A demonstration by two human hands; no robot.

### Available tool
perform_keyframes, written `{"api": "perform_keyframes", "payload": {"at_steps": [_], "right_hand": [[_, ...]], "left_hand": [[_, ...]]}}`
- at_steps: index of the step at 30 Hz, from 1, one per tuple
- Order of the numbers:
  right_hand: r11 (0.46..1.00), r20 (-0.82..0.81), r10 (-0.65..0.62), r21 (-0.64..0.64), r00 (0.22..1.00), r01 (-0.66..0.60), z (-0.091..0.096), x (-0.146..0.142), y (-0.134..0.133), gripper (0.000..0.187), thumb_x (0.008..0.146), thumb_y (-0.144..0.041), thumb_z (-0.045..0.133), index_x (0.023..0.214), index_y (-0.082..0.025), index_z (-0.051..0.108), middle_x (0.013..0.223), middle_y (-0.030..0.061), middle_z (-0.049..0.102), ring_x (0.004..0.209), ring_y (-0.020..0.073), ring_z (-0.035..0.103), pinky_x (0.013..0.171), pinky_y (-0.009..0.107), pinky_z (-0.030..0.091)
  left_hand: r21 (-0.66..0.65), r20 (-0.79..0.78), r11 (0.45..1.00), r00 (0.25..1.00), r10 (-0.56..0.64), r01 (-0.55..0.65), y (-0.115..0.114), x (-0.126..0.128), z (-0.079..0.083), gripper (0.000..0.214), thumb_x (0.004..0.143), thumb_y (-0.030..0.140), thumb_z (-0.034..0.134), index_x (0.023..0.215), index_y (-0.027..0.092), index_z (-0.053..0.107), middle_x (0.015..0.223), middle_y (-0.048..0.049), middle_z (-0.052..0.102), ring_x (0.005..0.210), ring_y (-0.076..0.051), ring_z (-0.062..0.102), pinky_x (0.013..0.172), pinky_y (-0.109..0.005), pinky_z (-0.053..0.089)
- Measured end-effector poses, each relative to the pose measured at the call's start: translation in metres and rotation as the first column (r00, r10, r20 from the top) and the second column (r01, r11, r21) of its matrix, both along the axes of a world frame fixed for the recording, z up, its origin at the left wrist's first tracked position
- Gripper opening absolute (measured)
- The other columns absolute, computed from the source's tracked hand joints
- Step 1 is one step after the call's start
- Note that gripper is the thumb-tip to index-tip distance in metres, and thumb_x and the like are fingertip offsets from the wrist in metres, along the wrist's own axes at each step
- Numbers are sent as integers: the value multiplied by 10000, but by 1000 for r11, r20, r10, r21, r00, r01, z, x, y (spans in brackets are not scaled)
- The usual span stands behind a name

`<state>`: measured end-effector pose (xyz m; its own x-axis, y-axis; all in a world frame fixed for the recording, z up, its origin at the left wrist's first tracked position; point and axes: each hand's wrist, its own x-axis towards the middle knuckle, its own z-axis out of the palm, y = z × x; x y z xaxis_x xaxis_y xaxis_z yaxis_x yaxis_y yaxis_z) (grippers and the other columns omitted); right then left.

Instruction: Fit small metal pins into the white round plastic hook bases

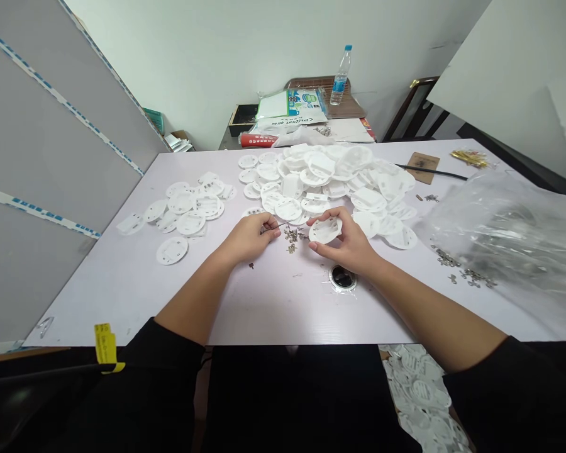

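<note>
A small bunch of white round pieces (191,223) lies near the left edge of the table (264,308). It sits apart from the big heap (290,209) by the far edge, maybe so the two do not mix.

Near the middle, the left hand (256,238) pinches a thin dark stick (280,225) with its fingers close together. The tip points toward the right hand. Little metal bits (291,236) lie between the hands, perhaps to be easy to reach.

The right hand (351,244) holds one white disc (324,231) up off the table, with its thumb and fingers around the rim. That seems to leave the disc's face free. A black round hole cover (343,277) is below that hand, toward the near edge.

By the right edge is a big see-through bag (514,220), with more metal pieces (471,275) beside it.

Now the writing. Below the near left corner, a yellow tag (104,345) has print too small to read. Past the far edge, a red roll (258,140) has white letters I cannot make out. A flat pack (292,107) has big letters, but they are blurry. The bottle (341,78) has a blue label, also too small.
</note>
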<state>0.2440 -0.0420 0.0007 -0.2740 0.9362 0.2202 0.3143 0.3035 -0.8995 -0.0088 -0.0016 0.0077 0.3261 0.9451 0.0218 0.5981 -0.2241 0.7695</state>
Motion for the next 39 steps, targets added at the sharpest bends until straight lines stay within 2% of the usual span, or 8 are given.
{"api": "perform_keyframes", "payload": {"at_steps": [6,10,14,19,22,33,39], "right_hand": [[998,41,17,56,999,-20,1,0,-1,484,800,-436,788,1117,-273,462,1249,48,648,1132,284,631,886,417,532],[992,76,31,120,997,-40,0,0,-1,477,794,-418,793,1124,-274,480,1252,50,649,1190,293,607,946,437,508],[977,90,68,197,994,-85,-3,0,0,500,787,-388,803,1149,-264,481,1252,68,645,1164,276,624,988,449,486],[949,91,114,286,989,-135,-6,0,1,500,792,-350,796,1172,-261,482,1254,83,642,1164,263,629,1004,453,488],[931,102,129,330,986,-156,-6,-1,1,502,793,-340,795,1182,-266,486,1247,83,641,1180,261,621,1032,461,479],[911,130,127,376,983,-168,-6,-2,1,488,796,-350,800,1180,-279,508,1214,74,639,1155,259,626,1003,452,502],[900,138,128,399,982,-173,-6,-1,1,474,792,-343,802,1165,-275,518,1182,72,642,1157,260,624,991,444,511]], "left_hand": [[-89,292,992,955,-56,85,-2,7,3,178,857,331,690,907,164,654,871,-78,732,708,-141,648,571,-245,484],[-96,379,986,921,-93,139,-6,14,0,235,799,342,767,921,155,692,931,-88,734,849,-181,690,729,-309,555],[-56,423,984,897,-131,170,-12,23,-5,239,764,327,798,896,150,705,918,-81,728,780,-162,669,705,-311,548],[183,385,969,895,-227,167,-20,33,-7,166,788,317,781,839,169,724,839,-53,712,740,-143,622,663,-291,501],[277,341,947,905,-256,163,-21,35,-8,93,804,273,764,848,193,748,838,-39,708,756,-143,620,674,-293,496],[314,342,941,911,-232,122,-24,38,-9,70,818,252,761,839,192,734,826,-21,715,747,-134,625,671,-283,495],[375,276,912,920,-278,163,-24,40,-10,51,823,206,751,854,188,715,820,-12,690,740,-115,593,668,-260,483]]}}
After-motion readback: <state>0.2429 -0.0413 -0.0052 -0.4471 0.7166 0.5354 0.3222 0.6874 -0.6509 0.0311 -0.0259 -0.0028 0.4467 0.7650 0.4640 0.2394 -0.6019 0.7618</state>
